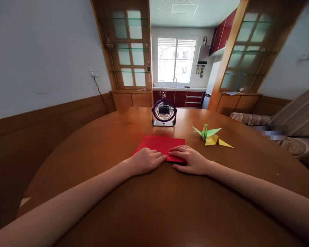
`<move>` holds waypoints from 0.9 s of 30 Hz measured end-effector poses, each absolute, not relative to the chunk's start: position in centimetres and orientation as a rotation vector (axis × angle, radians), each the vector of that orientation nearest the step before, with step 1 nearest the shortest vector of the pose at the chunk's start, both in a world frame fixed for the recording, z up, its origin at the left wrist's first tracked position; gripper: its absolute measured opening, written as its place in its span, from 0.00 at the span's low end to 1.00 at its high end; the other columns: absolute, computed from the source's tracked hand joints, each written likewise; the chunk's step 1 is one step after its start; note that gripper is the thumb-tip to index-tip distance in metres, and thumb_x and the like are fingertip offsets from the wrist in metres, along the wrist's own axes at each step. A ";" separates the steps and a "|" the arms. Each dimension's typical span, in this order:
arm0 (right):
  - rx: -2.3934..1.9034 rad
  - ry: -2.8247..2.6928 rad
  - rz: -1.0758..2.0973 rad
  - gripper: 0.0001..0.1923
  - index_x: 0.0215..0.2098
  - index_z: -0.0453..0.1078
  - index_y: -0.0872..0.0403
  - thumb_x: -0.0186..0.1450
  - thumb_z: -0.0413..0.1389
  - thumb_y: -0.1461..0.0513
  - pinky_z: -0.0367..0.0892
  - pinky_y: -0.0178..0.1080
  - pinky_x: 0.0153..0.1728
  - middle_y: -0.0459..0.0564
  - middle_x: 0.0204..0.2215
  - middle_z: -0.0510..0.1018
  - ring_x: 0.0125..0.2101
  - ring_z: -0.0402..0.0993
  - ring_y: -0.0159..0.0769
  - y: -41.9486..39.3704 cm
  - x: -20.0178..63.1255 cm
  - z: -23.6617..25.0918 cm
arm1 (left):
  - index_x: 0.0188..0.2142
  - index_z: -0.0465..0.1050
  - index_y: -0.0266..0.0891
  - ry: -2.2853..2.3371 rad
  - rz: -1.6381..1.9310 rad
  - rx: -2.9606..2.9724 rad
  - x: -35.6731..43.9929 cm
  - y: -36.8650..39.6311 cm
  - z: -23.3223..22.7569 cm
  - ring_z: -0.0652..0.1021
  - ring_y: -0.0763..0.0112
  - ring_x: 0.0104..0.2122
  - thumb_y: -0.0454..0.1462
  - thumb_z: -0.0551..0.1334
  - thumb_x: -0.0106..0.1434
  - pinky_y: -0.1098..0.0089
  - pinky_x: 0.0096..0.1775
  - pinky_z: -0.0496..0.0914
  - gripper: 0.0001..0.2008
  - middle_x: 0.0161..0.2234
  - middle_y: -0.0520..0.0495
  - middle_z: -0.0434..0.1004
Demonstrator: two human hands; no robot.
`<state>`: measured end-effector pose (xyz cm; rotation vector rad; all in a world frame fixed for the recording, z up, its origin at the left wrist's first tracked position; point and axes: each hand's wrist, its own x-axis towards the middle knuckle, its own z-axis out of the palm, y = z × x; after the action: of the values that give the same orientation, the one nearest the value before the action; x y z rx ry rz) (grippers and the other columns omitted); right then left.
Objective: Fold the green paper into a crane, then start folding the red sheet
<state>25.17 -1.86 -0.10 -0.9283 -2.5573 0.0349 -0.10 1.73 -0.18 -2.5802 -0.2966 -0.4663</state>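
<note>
Round brown wooden table (154, 206), glossy, filling the near half of the view. Red paper (162, 144) flat at the table's middle, near edge under both hands. Left hand (146, 160) palm down, fingers together and laid flat across the sheet's near left part, holding nothing. Right hand (190, 159) palm down likewise, fingers slightly spread over the near right corner, pressing rather than gripping. Fingertips of the two hands close together, nearly meeting on the sheet. Small dark desk fan (164, 112) upright just beyond the paper, on the far side. Green paper crane (205, 130) and yellow paper crane (216, 140) to the right of the sheet, touching each other. White wall over brown wood panelling on the left, with a wall socket (93, 73) and a cord hanging from it. Glass-shelved wooden partitions either side of a far opening onto a kitchen with a bright window (176, 60) and red cabinets. Striped sofa (293, 123) at the far right.
</note>
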 end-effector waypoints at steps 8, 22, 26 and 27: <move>-0.749 -2.560 0.007 0.17 0.53 0.70 0.54 0.67 0.50 0.63 0.69 0.47 0.47 0.57 0.46 0.77 0.45 0.73 0.43 -1.4 25.5 -0.5 | 0.42 0.73 0.35 -0.353 -0.567 -2.565 -0.3 2.3 -0.6 0.78 0.71 0.27 0.34 0.50 0.68 0.74 0.27 0.70 0.13 0.29 0.46 0.78; -0.650 -2.381 0.515 0.13 0.41 0.77 0.56 0.66 0.56 0.57 0.70 0.39 0.36 0.54 0.35 0.77 0.35 0.73 0.36 0.6 27.9 0.0 | 0.39 0.74 0.39 -0.270 -0.649 -2.769 -0.4 1.5 0.0 0.78 0.72 0.31 0.35 0.52 0.68 0.73 0.32 0.70 0.12 0.31 0.46 0.79; -0.742 -2.217 0.666 0.16 0.34 0.76 0.56 0.66 0.56 0.52 0.69 0.39 0.37 0.52 0.33 0.77 0.35 0.72 0.35 0.8 27.9 0.1 | 0.35 0.75 0.39 -0.404 -0.682 -2.836 -0.1 0.9 0.6 0.77 0.72 0.29 0.36 0.53 0.66 0.73 0.30 0.68 0.12 0.29 0.48 0.78; -0.788 -2.193 0.662 0.18 0.33 0.76 0.56 0.66 0.56 0.50 0.69 0.39 0.36 0.51 0.32 0.76 0.34 0.71 0.35 1.0 27.9 0.0 | 0.33 0.75 0.39 -0.445 -0.700 -2.856 0.0 0.8 0.6 0.77 0.72 0.29 0.37 0.53 0.66 0.73 0.30 0.68 0.12 0.28 0.48 0.77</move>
<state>27.89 0.97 0.04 -0.7875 -2.1934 0.6622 -0.04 0.84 0.62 -2.8565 -0.4454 -0.6999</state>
